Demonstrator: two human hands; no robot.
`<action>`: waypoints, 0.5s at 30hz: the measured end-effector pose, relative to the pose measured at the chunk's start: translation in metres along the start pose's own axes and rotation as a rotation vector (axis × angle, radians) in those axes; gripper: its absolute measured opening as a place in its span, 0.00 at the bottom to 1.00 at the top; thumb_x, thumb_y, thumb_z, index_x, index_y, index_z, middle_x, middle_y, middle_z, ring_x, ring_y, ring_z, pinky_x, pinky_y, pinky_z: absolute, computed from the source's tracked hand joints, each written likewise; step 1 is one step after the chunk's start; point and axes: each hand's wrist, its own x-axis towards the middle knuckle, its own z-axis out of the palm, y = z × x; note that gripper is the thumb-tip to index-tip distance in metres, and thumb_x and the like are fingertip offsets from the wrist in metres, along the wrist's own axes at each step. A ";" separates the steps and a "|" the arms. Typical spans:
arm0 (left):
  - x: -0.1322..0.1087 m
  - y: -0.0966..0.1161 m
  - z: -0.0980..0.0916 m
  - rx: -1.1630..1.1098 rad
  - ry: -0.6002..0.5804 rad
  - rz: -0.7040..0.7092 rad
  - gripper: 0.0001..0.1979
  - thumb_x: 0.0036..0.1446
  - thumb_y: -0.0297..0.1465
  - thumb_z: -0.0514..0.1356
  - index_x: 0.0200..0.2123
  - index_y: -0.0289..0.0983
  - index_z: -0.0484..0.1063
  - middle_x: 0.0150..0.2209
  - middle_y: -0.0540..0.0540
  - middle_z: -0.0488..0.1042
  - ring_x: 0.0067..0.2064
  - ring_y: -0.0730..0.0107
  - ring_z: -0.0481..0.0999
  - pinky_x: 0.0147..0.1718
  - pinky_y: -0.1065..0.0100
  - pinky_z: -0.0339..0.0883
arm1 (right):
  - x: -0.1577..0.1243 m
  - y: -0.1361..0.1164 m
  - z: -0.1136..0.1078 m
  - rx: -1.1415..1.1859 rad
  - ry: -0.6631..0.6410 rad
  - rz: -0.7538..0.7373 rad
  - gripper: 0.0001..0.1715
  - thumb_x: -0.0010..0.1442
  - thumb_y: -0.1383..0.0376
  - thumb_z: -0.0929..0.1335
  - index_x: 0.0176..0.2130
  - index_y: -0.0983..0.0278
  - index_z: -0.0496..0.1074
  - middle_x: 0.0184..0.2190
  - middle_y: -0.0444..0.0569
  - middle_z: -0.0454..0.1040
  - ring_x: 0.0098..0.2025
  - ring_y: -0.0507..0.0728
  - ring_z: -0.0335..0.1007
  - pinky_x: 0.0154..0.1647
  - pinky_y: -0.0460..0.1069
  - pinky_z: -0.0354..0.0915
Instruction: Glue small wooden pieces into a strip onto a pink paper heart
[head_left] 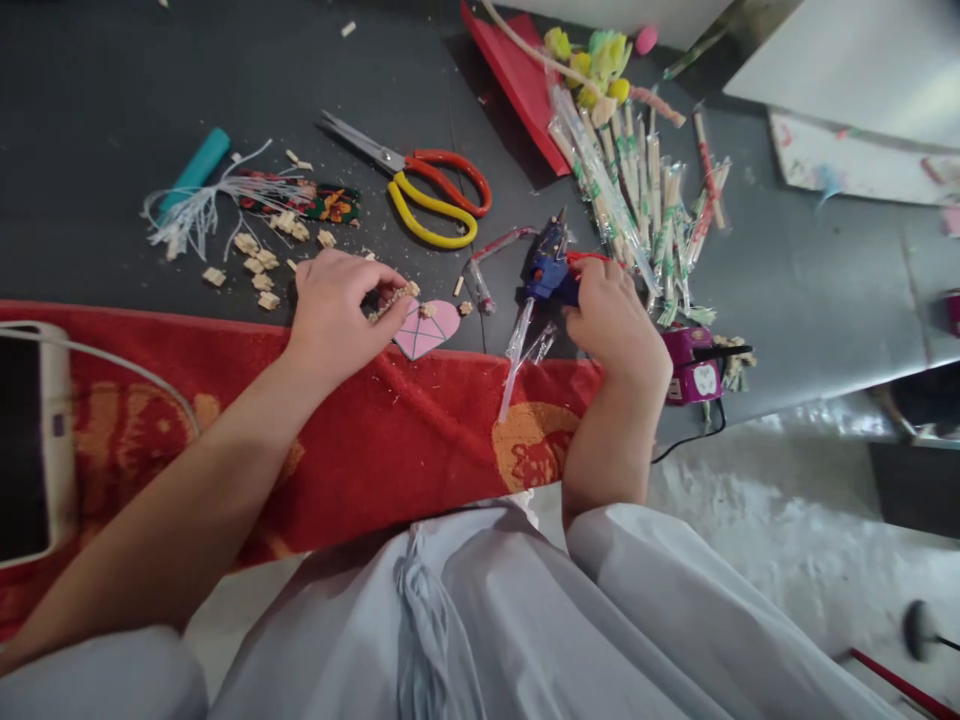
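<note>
My left hand (341,305) is closed, thumb and fingers pinching a small tan, rough-textured piece (405,291). Just beside its thumb is a pink heart-shaped card (431,330) with dark lines across it and a tan bit near its top. My right hand (619,315) wraps around the handle of a blue glue gun (546,272), its nozzle pointing away from me. A clear glue stick (510,380) sticks out of the gun's rear toward my lap. Several tan woven-looking pieces (259,262) lie left of my left hand.
Scissors (427,190) with red and yellow handles lie beyond my hands. A teal roll (199,165) and white threads (202,215) are at left. Wrapped sticks (637,190) pile at right, near a purple box (691,365). A red patterned cloth (420,430) covers the near edge.
</note>
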 end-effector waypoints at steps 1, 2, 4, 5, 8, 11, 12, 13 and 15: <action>0.000 0.000 0.000 0.006 -0.002 -0.004 0.07 0.68 0.39 0.62 0.42 0.47 0.80 0.40 0.45 0.84 0.55 0.45 0.80 0.63 0.39 0.68 | -0.002 0.000 -0.002 -0.006 0.003 -0.007 0.36 0.54 0.76 0.66 0.62 0.68 0.69 0.60 0.71 0.74 0.67 0.81 0.70 0.66 0.80 0.68; 0.000 0.001 0.000 0.012 -0.007 -0.006 0.06 0.68 0.39 0.62 0.42 0.47 0.80 0.40 0.45 0.84 0.55 0.45 0.79 0.63 0.39 0.67 | -0.004 -0.002 -0.006 -0.020 0.012 -0.010 0.38 0.53 0.76 0.67 0.63 0.67 0.69 0.59 0.70 0.74 0.66 0.81 0.70 0.66 0.80 0.68; 0.000 0.003 -0.001 0.022 -0.015 -0.010 0.06 0.67 0.39 0.62 0.42 0.47 0.80 0.40 0.45 0.84 0.56 0.44 0.79 0.63 0.38 0.66 | -0.007 -0.012 -0.018 -0.039 0.060 -0.018 0.37 0.56 0.74 0.68 0.65 0.66 0.69 0.58 0.68 0.74 0.66 0.80 0.70 0.68 0.80 0.66; 0.000 0.004 -0.002 0.027 -0.018 -0.013 0.06 0.67 0.39 0.62 0.42 0.47 0.80 0.40 0.45 0.83 0.56 0.43 0.79 0.63 0.37 0.66 | -0.009 -0.020 -0.023 -0.017 0.081 -0.041 0.34 0.60 0.73 0.68 0.64 0.64 0.70 0.57 0.66 0.75 0.65 0.79 0.70 0.68 0.79 0.66; 0.000 0.006 -0.003 0.033 -0.027 -0.023 0.06 0.67 0.40 0.63 0.41 0.48 0.79 0.39 0.45 0.83 0.56 0.43 0.78 0.63 0.36 0.65 | -0.010 -0.053 -0.028 0.146 0.067 -0.216 0.20 0.69 0.66 0.69 0.59 0.57 0.72 0.52 0.58 0.76 0.60 0.73 0.73 0.66 0.74 0.69; -0.001 0.006 -0.004 0.051 -0.025 -0.021 0.05 0.67 0.41 0.63 0.41 0.49 0.79 0.40 0.46 0.83 0.57 0.44 0.78 0.63 0.37 0.65 | -0.007 -0.084 -0.015 0.249 0.010 -0.404 0.12 0.69 0.65 0.71 0.52 0.58 0.75 0.47 0.53 0.77 0.54 0.68 0.74 0.63 0.68 0.70; -0.001 0.006 -0.004 0.061 -0.022 -0.014 0.05 0.67 0.41 0.63 0.41 0.49 0.79 0.40 0.46 0.84 0.57 0.44 0.78 0.63 0.37 0.65 | -0.005 -0.091 -0.009 0.259 -0.009 -0.438 0.10 0.70 0.65 0.71 0.51 0.59 0.76 0.46 0.53 0.77 0.53 0.67 0.74 0.61 0.66 0.70; -0.001 0.006 -0.004 0.071 -0.018 -0.007 0.05 0.67 0.41 0.63 0.41 0.49 0.79 0.41 0.47 0.84 0.57 0.44 0.78 0.63 0.37 0.65 | -0.003 -0.097 -0.003 0.262 -0.022 -0.458 0.09 0.70 0.65 0.70 0.50 0.60 0.77 0.45 0.53 0.77 0.52 0.66 0.73 0.60 0.64 0.70; -0.002 0.006 -0.004 0.084 -0.018 0.003 0.05 0.67 0.42 0.64 0.42 0.49 0.79 0.42 0.47 0.85 0.57 0.45 0.77 0.63 0.37 0.65 | 0.000 -0.106 0.005 0.259 -0.041 -0.477 0.08 0.70 0.66 0.70 0.49 0.61 0.78 0.45 0.54 0.78 0.52 0.66 0.72 0.59 0.62 0.70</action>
